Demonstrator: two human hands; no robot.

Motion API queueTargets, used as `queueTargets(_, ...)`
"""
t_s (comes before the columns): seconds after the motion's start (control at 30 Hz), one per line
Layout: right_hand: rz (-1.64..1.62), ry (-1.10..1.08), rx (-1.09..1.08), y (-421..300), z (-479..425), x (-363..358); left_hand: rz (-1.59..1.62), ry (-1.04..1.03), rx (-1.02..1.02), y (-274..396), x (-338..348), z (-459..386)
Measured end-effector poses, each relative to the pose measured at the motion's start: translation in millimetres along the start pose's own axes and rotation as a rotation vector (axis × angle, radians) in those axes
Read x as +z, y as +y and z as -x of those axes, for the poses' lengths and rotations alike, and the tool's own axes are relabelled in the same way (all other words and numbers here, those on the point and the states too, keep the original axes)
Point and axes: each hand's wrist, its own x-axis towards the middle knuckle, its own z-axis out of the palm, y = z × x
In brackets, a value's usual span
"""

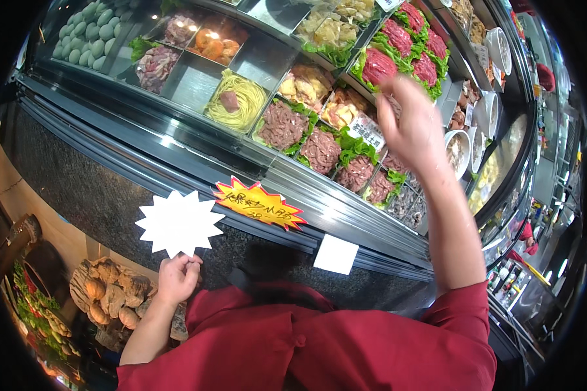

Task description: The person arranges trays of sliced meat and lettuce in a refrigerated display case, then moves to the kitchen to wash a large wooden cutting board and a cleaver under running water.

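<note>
A white starburst-shaped card (180,224) is pinched at its lower edge by my left hand (180,276), in front of the display case. My right hand (411,119) is raised over the case near red meat on lettuce (380,67); it is blurred and its palm side is hidden, so whether it holds anything is unclear. A yellow starburst card with a red edge and handwriting (259,203) lies on the case's front rail. Farther right on that rail lies a white square card (336,254). A white card with printed writing (366,131) stands among the meats beside my right hand.
Metal compartments hold sliced meat (283,124), pale noodles (236,100) and bluish eggs (86,36). White bowls (457,152) stand at the right, by the curved glass side. A dark stone ledge (88,181) runs along the front. Root vegetables (112,293) lie at lower left. People in red are far right.
</note>
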Motion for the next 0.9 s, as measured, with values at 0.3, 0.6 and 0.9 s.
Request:
queueTargets(0.3, 0.644, 0.362, -0.397, 13, -148, 13, 0.037, 0.019, -0.006, 7, 1, -1)
queueTargets(0.6, 0.743, 0.347, -0.431, 43, -106, -11, 0.103, 0.041, -0.076, 6, 4, 2)
queueTargets(0.9, 0.986, 0.124, -0.203, 159, 31, -55, 0.114, -0.007, -0.068, 4, 4, -4)
